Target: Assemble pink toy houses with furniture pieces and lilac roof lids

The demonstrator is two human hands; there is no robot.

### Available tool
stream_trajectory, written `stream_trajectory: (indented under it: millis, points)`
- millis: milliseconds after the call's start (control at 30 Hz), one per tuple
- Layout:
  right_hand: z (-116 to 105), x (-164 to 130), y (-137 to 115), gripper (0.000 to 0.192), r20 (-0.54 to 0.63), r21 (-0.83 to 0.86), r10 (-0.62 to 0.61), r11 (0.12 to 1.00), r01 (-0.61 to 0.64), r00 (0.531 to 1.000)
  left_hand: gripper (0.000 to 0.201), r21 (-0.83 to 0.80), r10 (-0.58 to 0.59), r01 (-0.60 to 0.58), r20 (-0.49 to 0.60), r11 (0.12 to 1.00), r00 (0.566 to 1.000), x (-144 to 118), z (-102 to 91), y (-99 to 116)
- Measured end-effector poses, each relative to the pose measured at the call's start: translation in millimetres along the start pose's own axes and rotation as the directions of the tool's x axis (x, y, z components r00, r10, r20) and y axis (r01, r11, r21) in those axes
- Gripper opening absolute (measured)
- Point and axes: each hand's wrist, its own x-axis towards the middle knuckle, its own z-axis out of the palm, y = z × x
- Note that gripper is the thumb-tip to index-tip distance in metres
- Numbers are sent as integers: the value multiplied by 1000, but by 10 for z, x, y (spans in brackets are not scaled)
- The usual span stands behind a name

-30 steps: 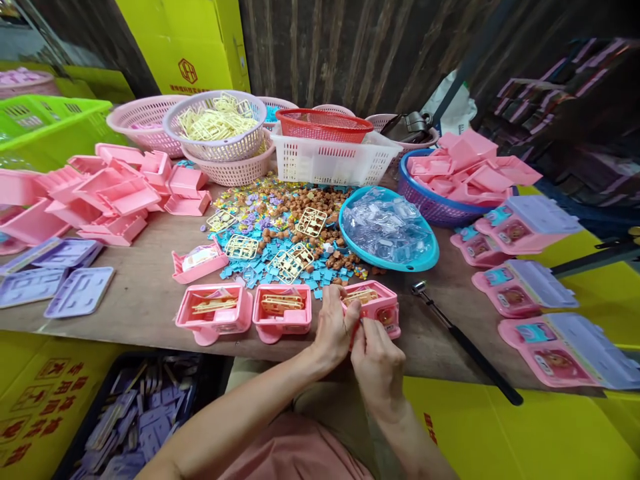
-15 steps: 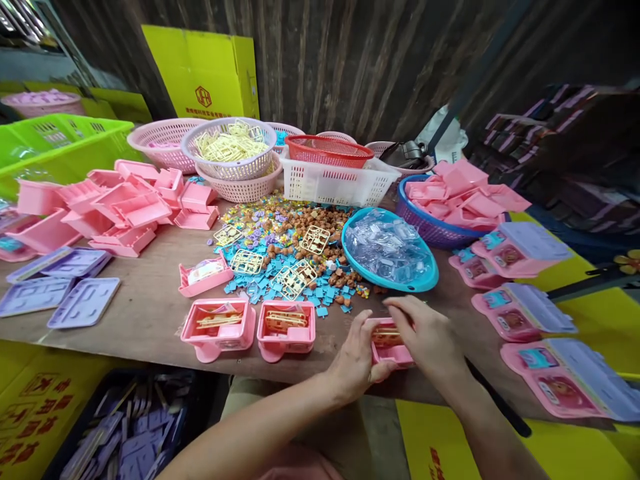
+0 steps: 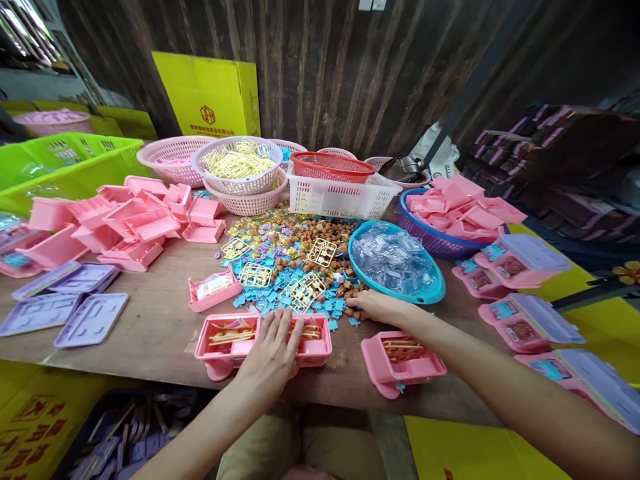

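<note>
Three pink plastic trays holding yellow sprue parts stand along the table's near edge. My left hand [image 3: 273, 347] lies palm down, fingers spread, on the middle pink tray [image 3: 315, 337], next to the left pink tray [image 3: 225, 337]. The right pink tray [image 3: 403, 360] lies free near the edge. My right hand [image 3: 377, 307] reaches over it, palm down, fingertips on the pile of small blue and brown pieces [image 3: 290, 267] beside the teal bowl of clear parts [image 3: 395, 263]. I see nothing held in either hand.
Pink shells [image 3: 135, 220] are heaped at the left, with lilac lids [image 3: 90, 320] near them. Baskets [image 3: 240, 163] stand at the back and a blue basket of pink parts [image 3: 460, 210] at the right. Assembled pink-and-lilac cases [image 3: 530, 320] lie at the right.
Both hands let go of the right pink tray, which now rests near the edge. My left hand moved left onto the middle tray; my right hand reached forward to the pile.
</note>
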Motion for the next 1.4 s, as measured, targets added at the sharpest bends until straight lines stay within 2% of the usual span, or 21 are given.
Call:
stream_trajectory:
  millis: [67, 133, 233, 333, 467, 600, 733, 867, 933, 967, 1000, 1033, 1100, 1200, 1300, 1400]
  points:
    - [9, -4, 12, 22, 5, 5, 3, 1000, -3, 1000, 56, 0, -18, 18, 27, 1000, 999, 25, 70, 49]
    - [23, -17, 5, 18, -2, -4, 27, 1000, -27, 1000, 56, -43, -49, 49, 6, 998, 999, 34, 113, 130]
    - [38, -40, -20, 15, -19, -26, 70, 997, -70, 997, 64, -214, -106, 92, -53, 972, 993, 6, 138, 196]
    - [33, -48, -45, 18, -18, -50, 95, 994, -95, 995, 73, -424, -196, 140, -92, 895, 976, -44, 174, 164]
    - [23, -41, -87, 15, -7, -78, 102, 992, -102, 995, 75, -633, -283, 194, -40, 749, 958, -69, 275, 100]
    - [53, -20, -142, 14, -65, -88, 146, 984, -152, 987, 66, -737, -361, 217, -39, 640, 932, -45, 331, 131]
    - [34, -20, -226, 13, -181, -52, 205, 975, -218, 962, 58, -764, -438, 238, -65, 600, 897, -5, 298, 198]
    - [-101, -206, -458, 24, -314, 0, 239, 968, -252, 919, 54, -764, -501, 273, -74, 584, 863, 64, 255, 247]
    - [-135, -353, -669, 24, -428, 120, 256, 967, -226, 867, 49, -773, -543, 294, -77, 562, 836, 111, 243, 279]
    - [-123, -419, -792, 18, -499, 247, 280, 953, -175, 820, 47, -780, -565, 304, -76, 547, 821, 135, 238, 300]
    - [-87, -471, -919, 13, -553, 390, 321, 915, -102, 768, 46, -787, -586, 314, -74, 531, 807, 157, 233, 322]
    - [-29, -503, -1043, 12, -564, 515, 361, 857, -26, 742, 45, -795, -604, 322, -70, 515, 794, 177, 229, 345]
    - [139, -505, -1255, 15, -555, 667, 416, 740, 86, 720, 44, -806, -629, 332, -62, 489, 775, 205, 219, 387]
    - [403, -405, -1436, 16, -550, 718, 479, 690, 93, 684, 42, -810, -647, 342, -60, 476, 760, 219, 211, 426]
    - [543, -305, -1491, 16, -560, 704, 518, 709, 42, 647, 42, -812, -657, 350, -55, 467, 752, 215, 216, 433]
    - [558, -262, -1513, 20, -604, 644, 486, 765, 27, 631, 42, -830, -663, 337, -53, 445, 746, 210, 228, 427]
